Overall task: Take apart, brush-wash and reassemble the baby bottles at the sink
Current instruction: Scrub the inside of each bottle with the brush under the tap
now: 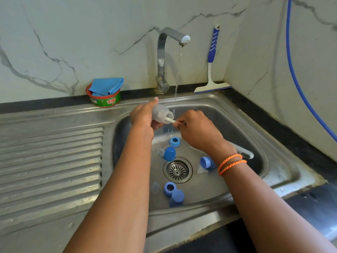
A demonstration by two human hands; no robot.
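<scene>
My left hand [143, 118] grips a clear baby bottle [161, 113], held sideways over the sink basin [242, 128] with its mouth to the right. My right hand [197, 130] grips the white handle of a bottle brush [170, 120]; the brush head is inside the bottle. A thin stream of water [176, 83] from the tap [164, 59] falls just past the bottle's mouth. On the basin floor lie blue collar rings [174, 141], [169, 188], blue caps [169, 153], [176, 197], [207, 162] and clear teats [155, 187], [201, 169].
The drain strainer [177, 170] sits mid-basin. A ribbed draining board [51, 161] lies left. A green soap tub [104, 99] with a blue cloth stands on the back ledge. A blue-handled squeegee [212, 70] leans in the corner. A blue hose [299, 84] runs down the right wall.
</scene>
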